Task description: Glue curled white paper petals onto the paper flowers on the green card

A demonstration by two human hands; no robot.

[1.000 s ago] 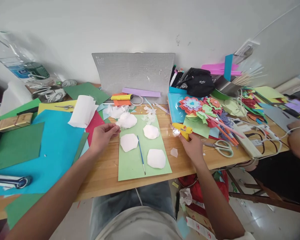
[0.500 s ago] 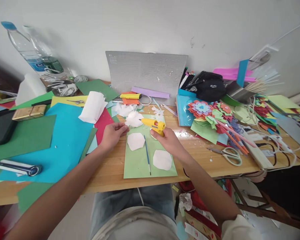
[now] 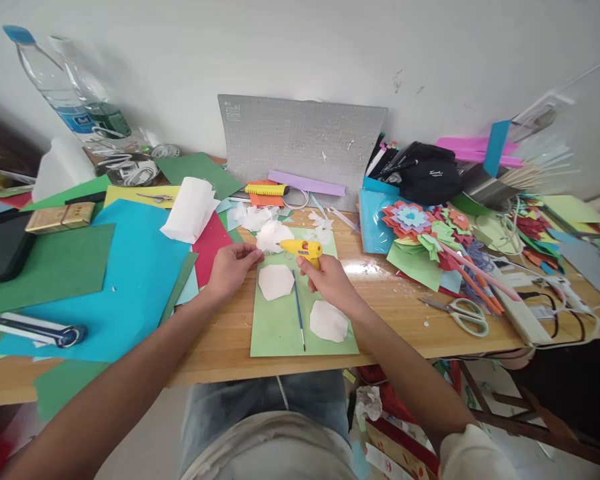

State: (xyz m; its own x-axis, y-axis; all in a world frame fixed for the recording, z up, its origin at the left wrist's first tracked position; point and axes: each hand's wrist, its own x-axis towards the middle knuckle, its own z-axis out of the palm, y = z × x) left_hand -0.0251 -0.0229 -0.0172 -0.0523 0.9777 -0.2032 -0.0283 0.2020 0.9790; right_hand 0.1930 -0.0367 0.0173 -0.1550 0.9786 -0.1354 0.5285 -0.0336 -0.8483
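My right hand [image 3: 326,280] is wrapped round the handle of a yellow glue gun [image 3: 303,249], its nozzle pointing left. The tip meets the right side of a crumpled white paper flower [image 3: 274,237] at the top of a light green sheet [image 3: 277,333]. My left hand [image 3: 234,268] pinches the flower's lower left edge between thumb and fingers. Below on the sheet lie a white paper piece with trimmed corners [image 3: 276,283] and a second such piece [image 3: 329,321]. A thin blue paintbrush [image 3: 299,313] rests between them.
Scissors [image 3: 465,315] lie to the right, near paper flowers [image 3: 411,220] and a power strip [image 3: 513,313]. A grey cutting mat [image 3: 305,140] leans on the wall. Left are a white paper roll [image 3: 189,210], blue paper [image 3: 130,287] and a stapler [image 3: 40,331].
The glue gun has moved slightly down and tilted less, with its tip still at the flower. My left hand keeps its pinch. The whole view has shifted a little.
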